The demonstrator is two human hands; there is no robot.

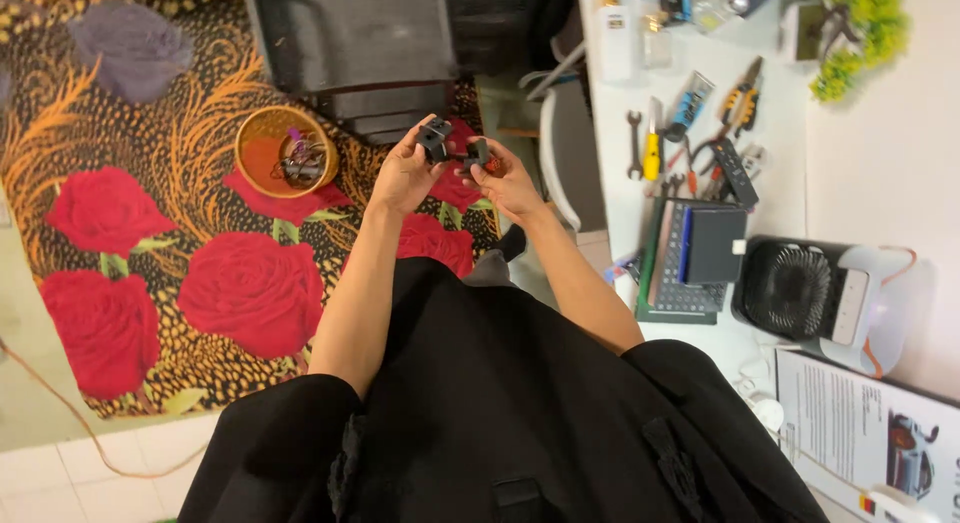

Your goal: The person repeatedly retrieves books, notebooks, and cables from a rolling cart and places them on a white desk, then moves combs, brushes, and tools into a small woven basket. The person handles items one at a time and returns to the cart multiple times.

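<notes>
Small black block [434, 139] is clamped in left hand [405, 173], second black part [478, 153] pinched in right hand [508, 181]; both are raised above the basket [262, 133], likely for inspection.

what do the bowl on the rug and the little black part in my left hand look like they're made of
The bowl looks like woven wicker or rattan: tan, with a thick coiled rim. The black part in the left hand looks like matte moulded plastic: blocky, dull, no shine, though painted metal can't be ruled out.
</notes>
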